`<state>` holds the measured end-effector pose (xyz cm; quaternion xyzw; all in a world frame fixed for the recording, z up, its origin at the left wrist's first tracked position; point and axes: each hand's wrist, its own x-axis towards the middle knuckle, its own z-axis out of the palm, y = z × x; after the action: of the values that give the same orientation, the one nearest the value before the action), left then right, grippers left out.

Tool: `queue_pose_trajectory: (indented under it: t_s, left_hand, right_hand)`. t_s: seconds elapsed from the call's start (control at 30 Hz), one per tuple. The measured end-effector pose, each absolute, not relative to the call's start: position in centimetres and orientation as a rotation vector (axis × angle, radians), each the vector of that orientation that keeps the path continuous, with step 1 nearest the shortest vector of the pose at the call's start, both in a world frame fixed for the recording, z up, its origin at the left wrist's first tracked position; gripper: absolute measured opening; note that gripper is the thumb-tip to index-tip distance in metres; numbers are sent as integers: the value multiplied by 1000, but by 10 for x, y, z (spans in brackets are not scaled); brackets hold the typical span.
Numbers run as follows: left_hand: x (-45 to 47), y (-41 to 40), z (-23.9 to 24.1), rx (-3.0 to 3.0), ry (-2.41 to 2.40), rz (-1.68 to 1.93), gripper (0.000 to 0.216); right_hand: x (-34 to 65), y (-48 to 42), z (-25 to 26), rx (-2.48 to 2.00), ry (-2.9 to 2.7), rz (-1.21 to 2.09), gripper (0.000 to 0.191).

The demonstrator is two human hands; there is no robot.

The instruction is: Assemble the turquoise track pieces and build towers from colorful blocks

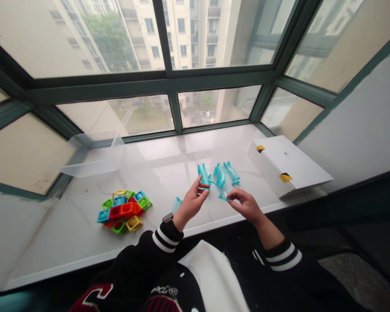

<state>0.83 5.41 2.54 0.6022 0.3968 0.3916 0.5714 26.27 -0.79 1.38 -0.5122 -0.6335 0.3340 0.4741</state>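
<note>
Over the white window ledge (156,160), my left hand (191,203) pinches one end of a curved, clear turquoise track piece (203,174). My right hand (246,203) pinches the near end of another turquoise curved track piece (220,182). Both pieces meet in a cluster with a third turquoise curve (232,172) lying on the ledge behind them. One more small turquoise piece (176,203) lies just left of my left wrist. A smartwatch sits on that wrist.
A heap of coloured square frame tiles (125,211) lies on the ledge to the left. A clear plastic bin (94,152) stands at the back left. A white cardboard box (287,164) with yellow tabs rests at the right. Windows run behind the ledge.
</note>
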Motion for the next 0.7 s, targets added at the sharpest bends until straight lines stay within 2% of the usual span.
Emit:
queue_pose_trajectory:
  t_s: [0.23,0.7]
  left_hand:
    - [36,57,29,1500,890,815,52]
    - [74,80,-2,1368,910,764,75]
  right_hand:
    - [275,20,13,-1389,-1531,579,12]
    - [277,62,-15,-1486,-1593,421,11]
